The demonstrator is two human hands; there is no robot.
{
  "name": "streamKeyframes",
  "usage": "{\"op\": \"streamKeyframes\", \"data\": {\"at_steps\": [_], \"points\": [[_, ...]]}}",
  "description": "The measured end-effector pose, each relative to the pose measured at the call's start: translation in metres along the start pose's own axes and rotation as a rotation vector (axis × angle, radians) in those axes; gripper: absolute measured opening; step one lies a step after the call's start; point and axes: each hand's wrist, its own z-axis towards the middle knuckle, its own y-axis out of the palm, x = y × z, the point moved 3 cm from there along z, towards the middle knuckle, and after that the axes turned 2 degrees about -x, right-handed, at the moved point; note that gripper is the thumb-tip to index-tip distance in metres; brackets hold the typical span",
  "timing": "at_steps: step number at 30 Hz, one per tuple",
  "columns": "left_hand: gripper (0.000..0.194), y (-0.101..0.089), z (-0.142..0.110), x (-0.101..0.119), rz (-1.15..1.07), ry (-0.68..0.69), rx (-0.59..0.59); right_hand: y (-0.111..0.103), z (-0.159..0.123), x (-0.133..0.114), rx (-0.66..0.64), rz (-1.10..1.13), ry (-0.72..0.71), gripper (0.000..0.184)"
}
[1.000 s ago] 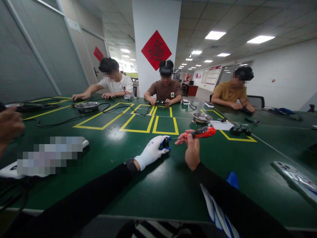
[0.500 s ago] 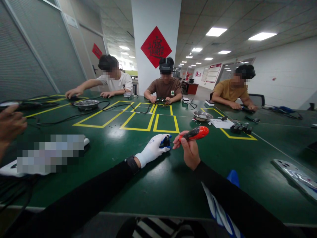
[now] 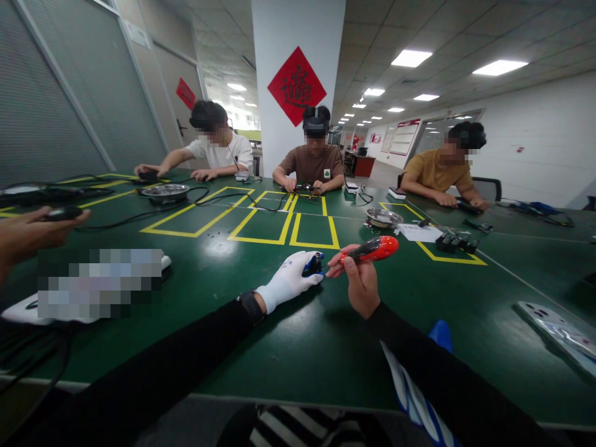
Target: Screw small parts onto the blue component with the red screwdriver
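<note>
My left hand [image 3: 291,276], in a white glove with blue fingertips, is closed around a small black part [image 3: 317,263] with a shiny metal top. The part's exact kind I cannot make out. My bare right hand [image 3: 359,279] grips a screwdriver [image 3: 375,249] by its red and black handle. The screwdriver lies nearly level, its thin shaft pointing left at the black part. Whether the tip touches the part is too small to tell. Under my right forearm a blue and white glove [image 3: 440,338] hangs over the table edge.
Yellow tape rectangles [image 3: 261,233] mark the green table. A metal bowl [image 3: 383,218], a paper sheet [image 3: 419,233] and black parts [image 3: 456,241] lie at right, a phone [image 3: 554,326] nearer. Several co-workers sit around; one person's hand [image 3: 32,233] holds a dark object at left.
The view has shifted slightly. My hands keep nearly the same pose with the screwdriver and black part. At left, the other person's hand has come further in, showing a dark rounded object.
</note>
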Motion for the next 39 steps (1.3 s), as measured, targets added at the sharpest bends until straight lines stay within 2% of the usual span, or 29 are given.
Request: {"op": "streamKeyframes", "data": {"at_steps": [16,22,29,34,39], "points": [[0.043,-0.0019,-0.0004,0.0042,0.044,-0.013,-0.038,-0.0018,-0.0003,0.0018,0.008,-0.038,-0.008,0.017],[0.041,-0.0024,0.0,0.0029,0.074,-0.041,-0.009,-0.0013,0.0011,-0.0012,0.007,-0.014,0.002,0.019],[0.024,-0.0045,0.0018,0.0046,0.022,-0.08,-0.003,-0.0008,0.0006,-0.0026,0.022,-0.022,0.015,0.02],[0.022,-0.0059,0.0037,0.0062,0.023,-0.101,-0.016,0.0023,0.0016,-0.0033,0.016,0.063,0.058,0.02],[0.019,-0.0037,0.0049,0.0054,0.015,-0.116,-0.009,0.008,0.007,-0.0073,0.034,0.254,0.158,0.034]]}}
